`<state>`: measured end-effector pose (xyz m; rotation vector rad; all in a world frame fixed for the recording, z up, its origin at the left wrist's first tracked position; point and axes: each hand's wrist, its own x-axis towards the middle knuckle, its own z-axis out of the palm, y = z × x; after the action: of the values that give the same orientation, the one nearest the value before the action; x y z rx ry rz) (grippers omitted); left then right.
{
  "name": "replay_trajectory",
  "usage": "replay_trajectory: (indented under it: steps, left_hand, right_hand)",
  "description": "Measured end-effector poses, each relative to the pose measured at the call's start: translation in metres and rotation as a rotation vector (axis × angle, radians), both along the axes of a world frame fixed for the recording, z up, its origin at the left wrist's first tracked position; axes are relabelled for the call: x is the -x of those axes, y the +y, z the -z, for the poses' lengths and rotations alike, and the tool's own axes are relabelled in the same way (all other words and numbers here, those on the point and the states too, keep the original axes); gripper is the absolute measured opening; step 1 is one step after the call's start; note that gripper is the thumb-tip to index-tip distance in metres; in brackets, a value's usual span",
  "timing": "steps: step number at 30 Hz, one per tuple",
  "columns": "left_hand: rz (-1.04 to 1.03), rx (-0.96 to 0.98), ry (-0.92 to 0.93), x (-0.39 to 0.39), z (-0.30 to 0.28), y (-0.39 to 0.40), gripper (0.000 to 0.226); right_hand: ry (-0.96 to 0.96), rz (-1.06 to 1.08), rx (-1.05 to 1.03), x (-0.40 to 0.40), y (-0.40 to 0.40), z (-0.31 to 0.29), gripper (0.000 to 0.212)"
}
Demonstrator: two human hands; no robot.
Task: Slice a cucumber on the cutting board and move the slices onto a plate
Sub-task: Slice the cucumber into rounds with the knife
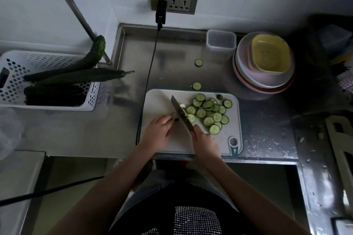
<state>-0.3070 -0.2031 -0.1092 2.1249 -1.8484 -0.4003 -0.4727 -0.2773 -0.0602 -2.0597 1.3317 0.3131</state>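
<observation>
Head view: on the white cutting board [158, 101], the last stub of cucumber [174, 116] sits at the board's middle, pinned by the left hand [159, 129], its fingers [168, 120] curled onto the stub. The right hand [205, 144] has its fingers wrapped tight round the handle of the knife [180, 114], the blade angled down against the stub. A heap of slices [209, 113] lies on the board's right half; two strays [196, 86] rest on the steel desk [172, 53] just behind the board. Stacked plates [246, 74] wait behind the board's right corner. With so little left to hold, the fingertips are best tucked back and the final cuts made slowly, straight down.
</observation>
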Motion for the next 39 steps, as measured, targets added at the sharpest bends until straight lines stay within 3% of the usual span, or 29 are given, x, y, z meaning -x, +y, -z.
replay_trajectory:
  steps: [3,8,12,21,23,28,31,34,39]
  left_hand:
    - [0.006,0.028,-0.007,-0.003,-0.001,0.001,0.036]
    - [0.052,-0.014,-0.032,-0.008,0.008,0.008,0.047]
    - [0.039,0.022,-0.014,-0.01,0.008,0.008,0.037]
    - [0.027,0.043,-0.033,-0.007,0.011,0.007,0.051]
    - [0.032,0.048,-0.049,-0.005,0.01,0.007,0.044]
    - [0.092,-0.056,-0.106,-0.004,0.006,0.007,0.061]
    - [0.092,-0.073,-0.121,-0.005,0.009,0.009,0.069]
    - [0.081,-0.029,-0.145,-0.003,0.005,0.005,0.051]
    - [-0.035,0.151,0.023,0.005,-0.015,-0.005,0.043]
  right_hand:
    - [-0.051,0.02,0.059,0.009,-0.001,-0.004,0.02]
    - [-0.132,-0.017,0.095,0.006,0.006,-0.01,0.021]
    - [-0.089,-0.038,0.078,-0.001,0.011,-0.005,0.022]
    - [0.039,-0.079,0.023,-0.007,0.013,0.007,0.007]
    - [0.0,-0.039,-0.012,-0.005,0.01,0.006,0.011]
    - [-0.24,0.109,-0.19,0.001,-0.008,-0.006,0.017]
    - [-0.26,0.134,-0.144,0.008,-0.011,-0.012,0.023]
    - [-0.232,0.12,-0.042,0.019,-0.011,-0.017,0.022]
    - [-0.029,-0.016,0.32,0.045,-0.008,-0.022,0.018]
